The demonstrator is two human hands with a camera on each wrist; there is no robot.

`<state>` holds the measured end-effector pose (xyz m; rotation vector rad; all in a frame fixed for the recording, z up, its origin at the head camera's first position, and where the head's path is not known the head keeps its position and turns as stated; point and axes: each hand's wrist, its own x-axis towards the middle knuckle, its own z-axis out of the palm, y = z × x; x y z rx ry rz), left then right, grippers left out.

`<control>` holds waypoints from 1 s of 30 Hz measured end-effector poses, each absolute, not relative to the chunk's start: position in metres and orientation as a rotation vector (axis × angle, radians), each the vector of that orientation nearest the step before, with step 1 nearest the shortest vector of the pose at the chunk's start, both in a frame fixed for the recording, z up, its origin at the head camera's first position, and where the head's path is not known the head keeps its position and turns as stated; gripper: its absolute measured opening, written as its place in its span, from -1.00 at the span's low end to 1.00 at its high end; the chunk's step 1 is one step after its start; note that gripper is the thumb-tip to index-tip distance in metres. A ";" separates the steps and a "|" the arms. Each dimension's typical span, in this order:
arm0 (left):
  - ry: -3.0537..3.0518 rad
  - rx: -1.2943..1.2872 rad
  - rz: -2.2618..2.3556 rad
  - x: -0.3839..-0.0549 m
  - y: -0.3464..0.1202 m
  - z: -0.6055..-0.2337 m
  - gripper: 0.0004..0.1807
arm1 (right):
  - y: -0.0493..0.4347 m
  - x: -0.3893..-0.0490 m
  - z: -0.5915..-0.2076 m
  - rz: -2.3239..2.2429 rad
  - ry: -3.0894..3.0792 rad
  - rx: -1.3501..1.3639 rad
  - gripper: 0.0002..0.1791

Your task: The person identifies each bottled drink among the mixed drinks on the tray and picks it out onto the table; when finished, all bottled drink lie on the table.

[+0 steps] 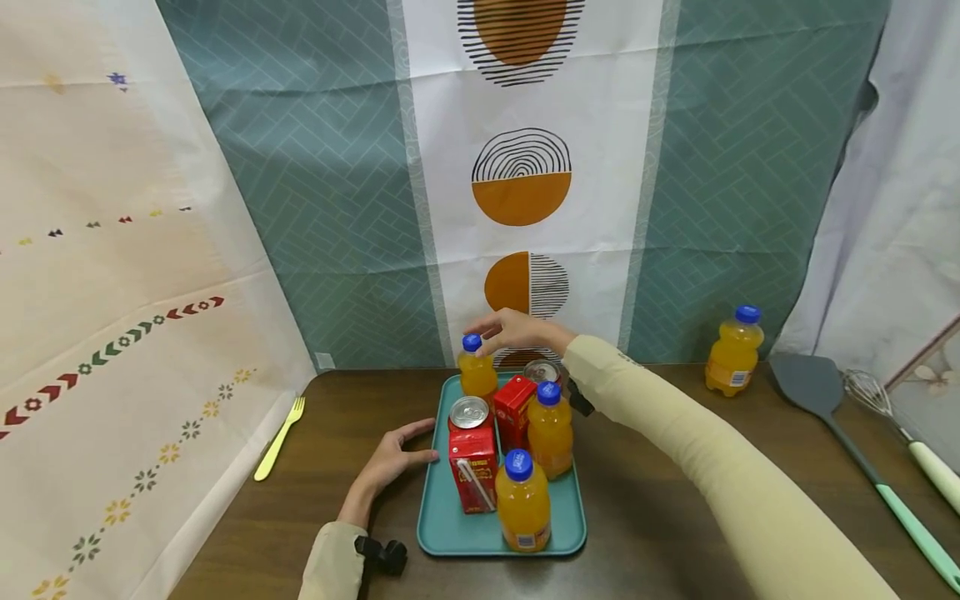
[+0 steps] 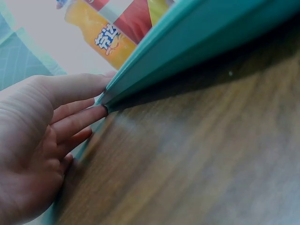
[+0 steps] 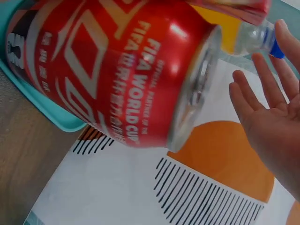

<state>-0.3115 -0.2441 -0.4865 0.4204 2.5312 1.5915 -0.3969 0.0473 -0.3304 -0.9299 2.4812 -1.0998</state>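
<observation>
A teal tray point(image 1: 442, 533) carries several drinks. My left hand point(image 1: 392, 458) pinches its left rim, thumb over the edge and fingers against the outside. My right hand point(image 1: 513, 329) hovers over the back-left orange drink bottle point(image 1: 476, 377). In the right wrist view its fingers are spread around the blue cap point(image 3: 276, 46); contact is unclear. Beside that bottle stand a red soda can point(image 1: 469, 413) and a red drink carton point(image 1: 474, 475) with a straw. A second carton point(image 1: 514, 410), two more orange bottles point(image 1: 551, 433) and another red can point(image 3: 117, 70) share the tray.
Another orange drink bottle point(image 1: 733, 354) stands at the back right of the wooden table point(image 1: 637, 517). A grey spatula point(image 1: 810, 383) and a whisk point(image 1: 873, 396) lie at the far right. On the left is a yellow fork point(image 1: 277, 442). Patterned cloth hangs behind.
</observation>
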 end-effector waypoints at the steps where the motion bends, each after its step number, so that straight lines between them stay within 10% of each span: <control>1: 2.532 0.414 1.594 -0.312 -0.244 -0.487 -0.36 | 0.046 -0.397 -0.331 -1.098 2.470 -0.931 -0.43; 30: 2.537 0.377 1.596 -0.313 -0.243 -0.488 -0.37 | 0.039 -0.391 -0.343 -1.331 2.518 -0.737 -0.53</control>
